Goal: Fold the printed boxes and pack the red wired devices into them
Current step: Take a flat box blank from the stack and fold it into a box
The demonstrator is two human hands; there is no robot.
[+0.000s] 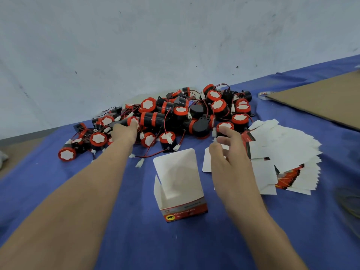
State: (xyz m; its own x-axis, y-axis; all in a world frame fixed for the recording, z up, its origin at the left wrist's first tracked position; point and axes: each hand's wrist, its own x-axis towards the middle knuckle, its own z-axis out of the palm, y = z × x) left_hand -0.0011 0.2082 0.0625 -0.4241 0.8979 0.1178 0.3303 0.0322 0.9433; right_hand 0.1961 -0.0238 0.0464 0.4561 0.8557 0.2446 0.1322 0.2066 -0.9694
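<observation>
The folded box (180, 191) stood open-topped for loading; the left hand (124, 133) gripped a red device (132, 120) in the far pile (194, 114), while the right hand (228, 152) hovered loosely spread, holding nothing.

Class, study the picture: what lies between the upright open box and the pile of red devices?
In the head view, trailing red-and-black wires with white connectors lie on blue cloth between box and pile.
</observation>
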